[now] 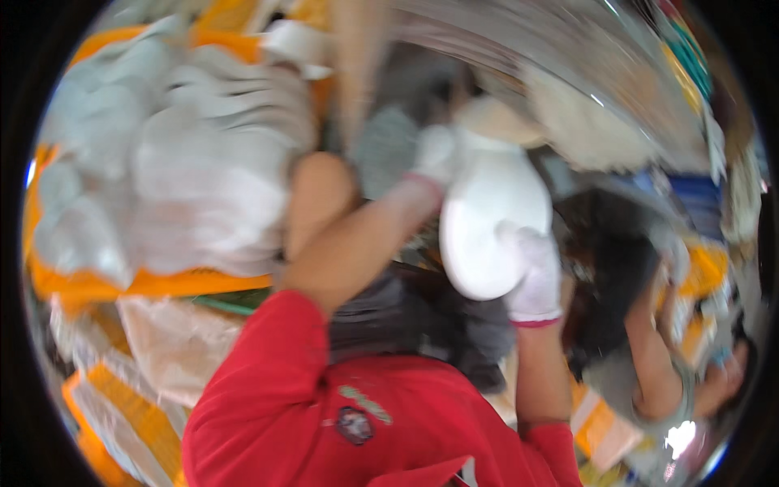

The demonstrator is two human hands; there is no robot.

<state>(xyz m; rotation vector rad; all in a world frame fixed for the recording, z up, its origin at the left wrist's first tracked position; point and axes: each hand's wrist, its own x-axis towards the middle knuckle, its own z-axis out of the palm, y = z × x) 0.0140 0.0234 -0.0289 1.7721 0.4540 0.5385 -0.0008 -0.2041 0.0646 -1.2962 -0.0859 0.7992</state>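
A white, sole-shaped piece (pixel 495 211), rounded and broad at its near end and apparently a shoe sole, is held up in front of my lap. My right hand (pixel 535 272), in a white glove with a dark pink cuff, is closed on its near right edge, thumb on top. At the far left edge of the sole is my gloved left hand (pixel 438 154); motion smears its fingers, so its grip is unclear. Just past the sole's far end shows a beige rounded piece (pixel 499 122), blurred.
On my left, an orange-yellow crate (pixel 154 286) holds stacked white sole-shaped pieces (pixel 215 162). A grey blurred surface with cream material (pixel 584 122) lies ahead to the right. Another person's arm (pixel 653 357) is at the right. Orange-and-white bundles (pixel 130 406) lie lower left.
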